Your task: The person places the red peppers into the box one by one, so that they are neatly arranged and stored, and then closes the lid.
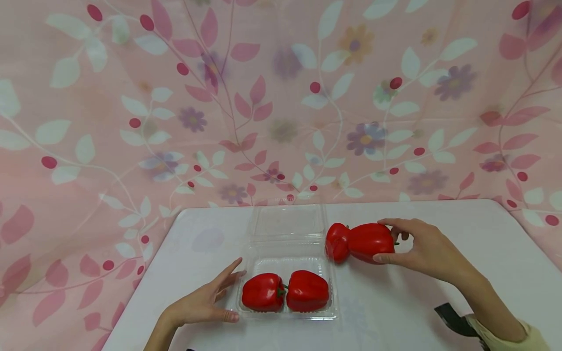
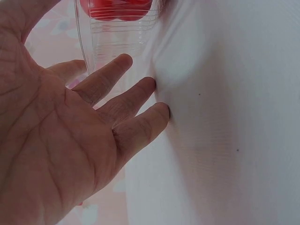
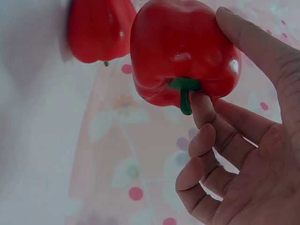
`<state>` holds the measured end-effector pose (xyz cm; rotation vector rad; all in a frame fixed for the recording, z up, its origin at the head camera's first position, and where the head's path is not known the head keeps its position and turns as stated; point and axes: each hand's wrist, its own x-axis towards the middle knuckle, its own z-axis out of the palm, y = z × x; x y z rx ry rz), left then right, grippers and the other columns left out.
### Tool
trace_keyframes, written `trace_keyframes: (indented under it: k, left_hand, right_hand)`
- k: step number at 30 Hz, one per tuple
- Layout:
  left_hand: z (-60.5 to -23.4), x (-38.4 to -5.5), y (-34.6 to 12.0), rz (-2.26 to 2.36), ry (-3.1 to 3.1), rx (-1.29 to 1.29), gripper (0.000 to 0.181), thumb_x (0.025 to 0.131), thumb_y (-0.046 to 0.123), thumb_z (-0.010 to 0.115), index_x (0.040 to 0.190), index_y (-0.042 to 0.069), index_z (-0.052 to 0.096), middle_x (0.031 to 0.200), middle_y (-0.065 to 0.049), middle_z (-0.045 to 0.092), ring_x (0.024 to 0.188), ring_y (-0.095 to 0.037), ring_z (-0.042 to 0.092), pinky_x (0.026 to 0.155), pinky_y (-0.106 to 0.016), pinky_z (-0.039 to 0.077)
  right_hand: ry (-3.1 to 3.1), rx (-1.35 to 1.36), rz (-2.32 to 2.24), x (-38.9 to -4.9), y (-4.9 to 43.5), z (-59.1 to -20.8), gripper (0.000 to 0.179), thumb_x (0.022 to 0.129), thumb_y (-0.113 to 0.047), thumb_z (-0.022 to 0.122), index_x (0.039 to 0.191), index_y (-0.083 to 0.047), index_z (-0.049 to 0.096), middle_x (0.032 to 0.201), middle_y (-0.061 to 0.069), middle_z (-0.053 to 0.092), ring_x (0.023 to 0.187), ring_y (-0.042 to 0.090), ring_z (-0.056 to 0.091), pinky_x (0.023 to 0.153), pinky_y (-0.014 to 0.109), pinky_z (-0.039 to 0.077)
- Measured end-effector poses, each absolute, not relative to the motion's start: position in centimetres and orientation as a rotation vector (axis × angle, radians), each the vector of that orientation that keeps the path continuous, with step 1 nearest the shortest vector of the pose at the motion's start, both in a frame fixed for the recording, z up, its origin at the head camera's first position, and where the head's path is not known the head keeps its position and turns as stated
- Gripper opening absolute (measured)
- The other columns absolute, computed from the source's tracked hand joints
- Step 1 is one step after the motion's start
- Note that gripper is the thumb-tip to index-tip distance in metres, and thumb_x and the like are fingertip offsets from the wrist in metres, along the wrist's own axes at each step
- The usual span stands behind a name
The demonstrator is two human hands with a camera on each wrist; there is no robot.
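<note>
A clear plastic clamshell box (image 1: 332, 292) with its lid (image 1: 287, 223) folded back holds two red bell peppers, the left one (image 1: 262, 292) and the right one (image 1: 307, 291), stem ends facing. My left hand (image 1: 199, 303) is at the box's left side, fingers spread and holding nothing; whether it touches the box I cannot tell. My right hand (image 1: 423, 251) grips another red bell pepper (image 1: 371, 242) between thumb and fingers, its green stem (image 3: 185, 96) towards the palm. In the head view, one more red bell pepper (image 1: 337, 243) sits just left of the gripped one, partly covered by it.
A white table (image 1: 395, 312) bears the box and the loose pepper. Behind it hangs a pink cloth (image 1: 281, 107) with flowers and leaves. A black strap (image 1: 456, 320) shows at the right wrist.
</note>
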<state>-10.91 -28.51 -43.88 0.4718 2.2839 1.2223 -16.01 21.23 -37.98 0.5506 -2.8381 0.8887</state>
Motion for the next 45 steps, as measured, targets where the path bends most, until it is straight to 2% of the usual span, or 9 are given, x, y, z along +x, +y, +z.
trace_keyframes:
  k: [7, 19, 30, 36, 45]
  left_hand:
    - [-44.2, -11.1, -28.5, 1.209, 2.299, 0.475, 0.11, 0.08, 0.025, 0.081, 0.16, 0.027, 0.006, 0.157, -0.014, 0.03, 0.143, -0.041, 0.026, 0.107, -0.063, 0.03]
    - [-44.4, -11.1, -28.6, 1.199, 2.308, 0.454, 0.108, 0.08, 0.027, 0.081, 0.158, 0.036, 0.007, 0.157, -0.012, 0.031, 0.143, -0.039, 0.026, 0.108, -0.061, 0.03]
    - [-44.5, -11.2, -28.7, 1.201, 2.298, 0.458, 0.109, 0.081, 0.026, 0.081, 0.159, 0.031, 0.006, 0.157, -0.012, 0.031, 0.144, -0.039, 0.026, 0.108, -0.06, 0.029]
    - [-44.7, -11.2, -28.8, 1.204, 2.294, 0.445, 0.109, 0.08, 0.026, 0.081, 0.159, 0.03, 0.006, 0.158, -0.011, 0.031, 0.144, -0.038, 0.026, 0.108, -0.06, 0.03]
    - [-44.8, -11.3, -28.8, 1.205, 2.301, 0.441, 0.11, 0.08, 0.027, 0.082, 0.159, 0.03, 0.007, 0.157, -0.011, 0.032, 0.144, -0.038, 0.027, 0.108, -0.06, 0.03]
  right_hand:
    - [-2.797, 0.573, 0.918, -16.3, 20.0, -36.9, 0.076, 0.07, -0.058, 0.083, 0.128, -0.014, 0.064, 0.09, -0.004, 0.06, 0.084, 0.019, 0.051, 0.054, 0.026, 0.047]
    - [-2.741, 0.616, 1.014, -16.8, 17.5, -35.6, 0.072, 0.071, -0.055, 0.084, 0.128, -0.015, 0.064, 0.089, -0.006, 0.06, 0.085, 0.018, 0.051, 0.056, 0.027, 0.047]
    - [-2.758, 0.623, 1.088, -17.2, 15.0, -35.7, 0.072, 0.069, -0.054, 0.086, 0.128, -0.019, 0.065, 0.088, -0.008, 0.06, 0.085, 0.017, 0.051, 0.057, 0.029, 0.048]
    - [-2.734, 0.694, 1.122, -17.6, 13.4, -35.6, 0.072, 0.071, -0.055, 0.084, 0.128, -0.016, 0.065, 0.086, -0.006, 0.059, 0.084, 0.017, 0.051, 0.058, 0.029, 0.047]
    - [-2.751, 0.719, 1.216, -18.2, 10.7, -35.4, 0.07, 0.07, -0.049, 0.086, 0.128, -0.016, 0.064, 0.088, -0.006, 0.06, 0.084, 0.02, 0.056, 0.057, 0.03, 0.052]
